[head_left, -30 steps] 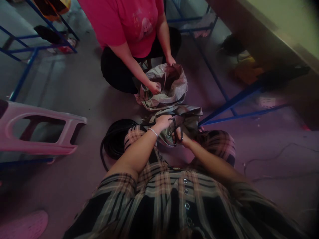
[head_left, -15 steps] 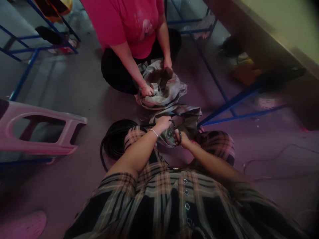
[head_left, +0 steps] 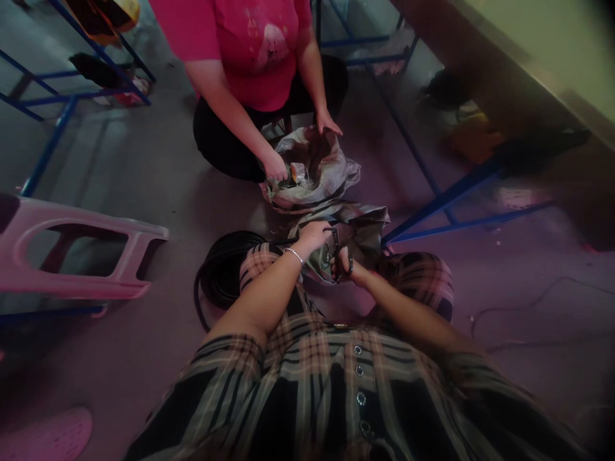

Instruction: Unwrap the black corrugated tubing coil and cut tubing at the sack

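My left hand (head_left: 314, 234) is closed around the end of a thin black cable (head_left: 282, 242). The cable runs from a black coil (head_left: 221, 269) lying on the floor by my left knee. Just right of it, my right hand (head_left: 346, 267) is closed on a black-handled tool that looks like scissors (head_left: 335, 251), held against the cable end. Both hands hover over a crumpled grey-green bag (head_left: 365, 227) between my knees. Opposite me, a person in a pink shirt (head_left: 254, 45) crouches with both hands in a second grey bag (head_left: 319, 173).
A pink plastic stool (head_left: 72, 253) lies on its side at the left. Blue metal frames (head_left: 446, 192) stand at the right and far left. A thin wire (head_left: 528, 301) trails on the floor at the right. A pink shoe (head_left: 48, 435) sits at the lower left.
My hands stay nearly in place; the right hand with the tool shifts slightly against the cable end. The other person's hands move about in their bag, its mouth now held open.
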`<state>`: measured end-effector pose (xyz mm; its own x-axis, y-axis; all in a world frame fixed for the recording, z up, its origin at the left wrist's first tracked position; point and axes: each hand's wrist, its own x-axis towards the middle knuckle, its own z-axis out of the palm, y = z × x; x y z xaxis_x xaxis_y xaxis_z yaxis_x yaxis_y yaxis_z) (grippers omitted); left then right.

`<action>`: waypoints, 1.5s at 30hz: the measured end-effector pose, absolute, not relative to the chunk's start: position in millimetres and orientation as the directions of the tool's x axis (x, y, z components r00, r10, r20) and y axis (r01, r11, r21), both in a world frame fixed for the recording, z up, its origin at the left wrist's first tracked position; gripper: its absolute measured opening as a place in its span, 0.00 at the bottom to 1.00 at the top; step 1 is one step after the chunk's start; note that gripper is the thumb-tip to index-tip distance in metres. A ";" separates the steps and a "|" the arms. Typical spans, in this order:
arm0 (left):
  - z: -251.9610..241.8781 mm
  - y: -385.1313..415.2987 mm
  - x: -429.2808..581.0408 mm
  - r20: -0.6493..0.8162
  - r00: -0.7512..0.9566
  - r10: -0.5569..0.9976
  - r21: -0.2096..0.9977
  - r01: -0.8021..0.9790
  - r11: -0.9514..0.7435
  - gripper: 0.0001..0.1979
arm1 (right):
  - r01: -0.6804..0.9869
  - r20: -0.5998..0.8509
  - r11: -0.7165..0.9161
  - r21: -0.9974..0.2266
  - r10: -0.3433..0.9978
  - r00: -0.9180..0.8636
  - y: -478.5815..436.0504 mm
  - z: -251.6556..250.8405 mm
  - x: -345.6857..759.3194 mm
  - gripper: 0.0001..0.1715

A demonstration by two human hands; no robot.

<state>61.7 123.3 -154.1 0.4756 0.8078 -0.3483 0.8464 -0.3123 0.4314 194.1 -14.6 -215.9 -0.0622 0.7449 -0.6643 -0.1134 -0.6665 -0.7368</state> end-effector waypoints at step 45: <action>-160.2 119.4 60.6 -0.315 0.533 0.785 0.529 0.786 -0.321 0.16 | -0.039 -0.653 -0.654 -0.755 0.756 -0.040 -8.5 -220.3 204.1 0.39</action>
<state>60.6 119.4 -160.2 0.5333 0.7849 -0.3154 0.7856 -0.3212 0.5289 204.1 -8.5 -220.3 -0.0396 0.7564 -0.6529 -0.0394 -0.6541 -0.7554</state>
